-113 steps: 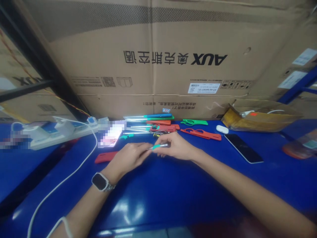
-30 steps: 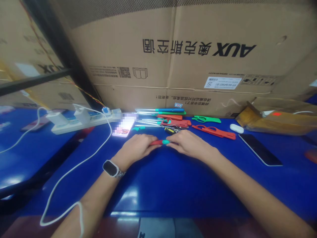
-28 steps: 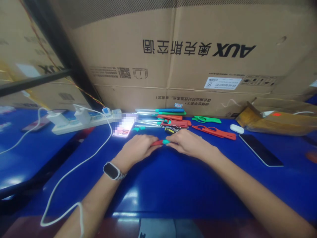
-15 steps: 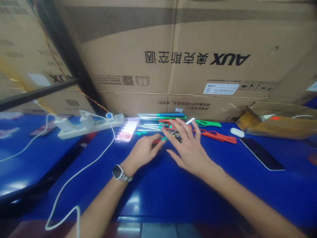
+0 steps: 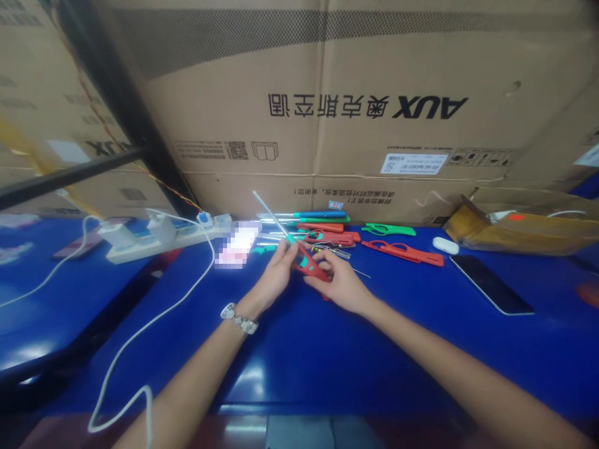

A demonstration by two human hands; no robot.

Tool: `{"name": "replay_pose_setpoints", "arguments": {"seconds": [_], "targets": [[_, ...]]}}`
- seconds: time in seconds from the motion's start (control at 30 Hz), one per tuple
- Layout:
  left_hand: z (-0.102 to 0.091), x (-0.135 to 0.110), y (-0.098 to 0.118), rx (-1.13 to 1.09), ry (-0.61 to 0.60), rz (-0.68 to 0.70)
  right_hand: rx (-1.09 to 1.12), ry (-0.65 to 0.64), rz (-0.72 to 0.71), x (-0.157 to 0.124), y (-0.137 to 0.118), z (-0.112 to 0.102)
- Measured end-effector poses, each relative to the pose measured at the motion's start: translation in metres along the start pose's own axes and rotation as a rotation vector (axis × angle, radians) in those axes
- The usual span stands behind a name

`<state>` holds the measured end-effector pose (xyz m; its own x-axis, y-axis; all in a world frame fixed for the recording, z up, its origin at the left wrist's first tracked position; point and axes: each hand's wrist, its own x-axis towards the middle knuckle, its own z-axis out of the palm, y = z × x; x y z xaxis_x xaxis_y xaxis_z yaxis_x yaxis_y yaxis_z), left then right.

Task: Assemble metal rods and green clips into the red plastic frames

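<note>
Both hands hold one red lighter-like tool (image 5: pixel 311 265) a little above the blue table (image 5: pixel 327 349). Its thin metal rod (image 5: pixel 270 215) with a teal collar points up and to the left. My left hand (image 5: pixel 279 272) pinches the tool near the teal collar. My right hand (image 5: pixel 336 282) is closed round the red handle. Just behind the hands lies a pile of similar tools (image 5: pixel 322 227) in red, green and blue, with long metal rods.
A large AUX cardboard box (image 5: pixel 355 112) stands right behind the pile. A power strip (image 5: pixel 154 234) with plugs and a white cable (image 5: pixel 154 318) lies at the left, a lit phone (image 5: pixel 238 244) beside it. A dark phone (image 5: pixel 491 284), white earbud case (image 5: pixel 445 245) and brown bag (image 5: pixel 519 224) are right.
My right hand reached into the pile and came back closed on a red handle. Both hands now lift the tool, its rod tilted up and left. The view moved closer.
</note>
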<state>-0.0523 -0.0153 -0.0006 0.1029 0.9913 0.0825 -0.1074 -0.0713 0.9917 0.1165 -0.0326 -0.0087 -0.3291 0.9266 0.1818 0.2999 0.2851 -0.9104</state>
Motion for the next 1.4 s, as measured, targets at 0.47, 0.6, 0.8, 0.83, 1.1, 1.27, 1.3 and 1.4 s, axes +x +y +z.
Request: {"name": "replay_pose_setpoints", "arguments": {"seconds": [0.47, 0.6, 0.8, 0.83, 1.1, 1.27, 1.3, 1.4], "targets": [[-0.027, -0.007, 0.025, 0.566, -0.104, -0.293, -0.482, 0.032, -0.223, -0.007, 0.006, -0.02], [-0.03, -0.015, 0.034, 0.926, -0.074, 0.058, -0.499, -0.072, -0.202, -0.005, 0.007, -0.026], [-0.006, -0.023, 0.023, 1.037, -0.354, 0.583, -0.509, -0.179, -0.231, -0.006, 0.006, -0.019], [-0.004, -0.023, 0.02, 1.069, -0.379, 0.581, -0.529, -0.188, -0.233, -0.006, 0.007, -0.018], [-0.007, -0.02, 0.01, 1.164, -0.407, 0.45, -0.535, -0.026, -0.253, -0.005, 0.005, -0.032], [-0.009, -0.016, 0.01, 1.215, -0.4, 0.449, -0.739, 0.124, -0.058, 0.014, 0.006, -0.046], [-0.009, -0.016, 0.01, 1.225, -0.4, 0.455, -0.783, 0.101, -0.028, 0.017, 0.006, -0.047], [-0.009, -0.016, 0.01, 1.232, -0.389, 0.46, -0.833, 0.051, 0.018, 0.023, 0.006, -0.048]]}}
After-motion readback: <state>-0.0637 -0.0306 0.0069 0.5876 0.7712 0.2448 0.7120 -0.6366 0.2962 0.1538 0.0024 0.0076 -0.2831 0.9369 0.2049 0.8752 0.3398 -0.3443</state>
